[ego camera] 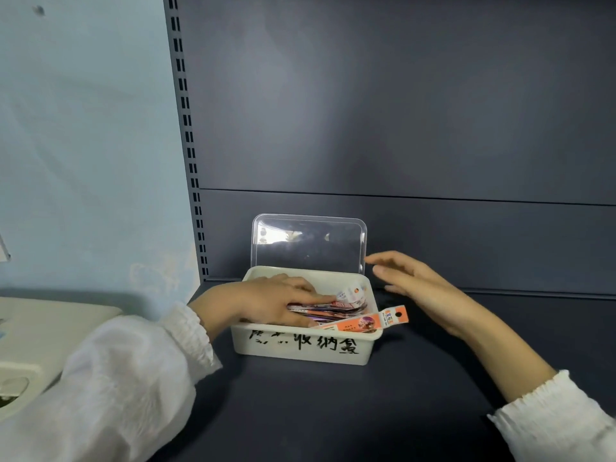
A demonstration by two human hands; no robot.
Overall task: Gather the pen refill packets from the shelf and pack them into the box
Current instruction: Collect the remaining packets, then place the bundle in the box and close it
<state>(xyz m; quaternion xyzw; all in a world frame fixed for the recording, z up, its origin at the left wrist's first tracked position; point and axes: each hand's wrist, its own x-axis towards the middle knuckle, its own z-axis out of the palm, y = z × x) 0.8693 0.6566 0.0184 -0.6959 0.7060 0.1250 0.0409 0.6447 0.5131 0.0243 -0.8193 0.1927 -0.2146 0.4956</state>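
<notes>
Left hand (276,303) palm down, fingers stretched flat, white fuzzy sleeve (133,371) bunched at wrist. Right hand (416,288) hovering, palm inward, fingers loose.

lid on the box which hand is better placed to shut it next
Probably the right: the right hand hovers open and free beside the right edge of the lid, while the left hand lies inside the box, pressing the packets.

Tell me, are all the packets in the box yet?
Nearly. Done: a pile of colourful packets lies in the cream plastic box. In hand: the left hand presses the pile down; the right hand hovers by the clear plastic lid. Left: one orange packet pokes over the rim; lid stands open.
</notes>
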